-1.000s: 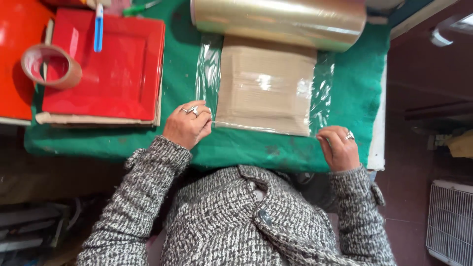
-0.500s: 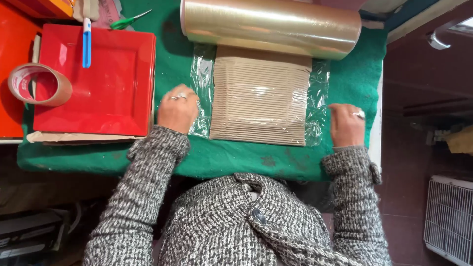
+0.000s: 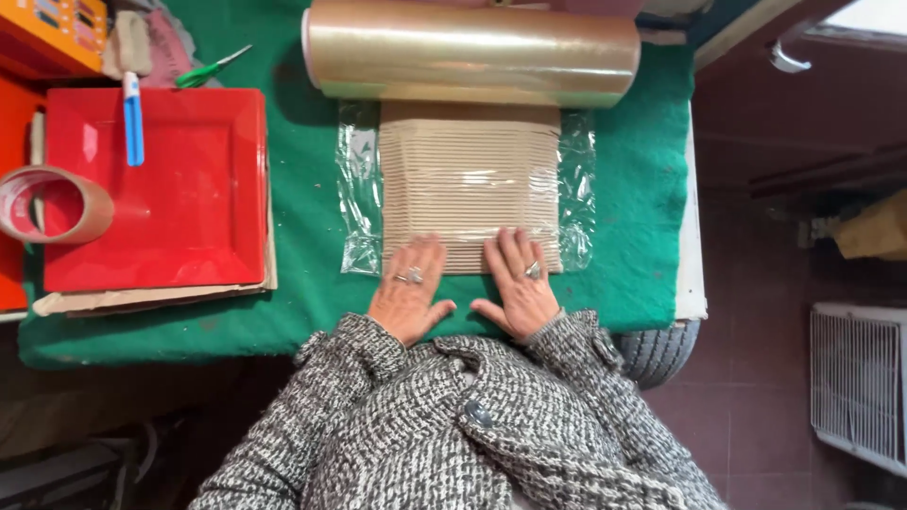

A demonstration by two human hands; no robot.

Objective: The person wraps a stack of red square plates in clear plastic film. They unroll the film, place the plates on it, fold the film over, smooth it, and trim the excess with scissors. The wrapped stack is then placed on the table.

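Fingers (image 3: pixel 427 257) of both hands lie flat, spread on the film-covered ribbed cardboard stack's (image 3: pixel 468 179) near edge.

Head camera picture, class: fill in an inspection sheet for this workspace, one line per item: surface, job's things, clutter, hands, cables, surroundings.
Surface: green cloth covers the table.
Job's things: ribbed cardboard stack lies under clear film drawn from the film roll.
Clutter: red square tray, blue marker on it, tape roll, green scissors.
Hands: left hand and right hand lie flat, fingers spread, on the stack's near edge.
Cables: nothing seen.
Surroundings: white wire rack and a tyre on the dark red floor.
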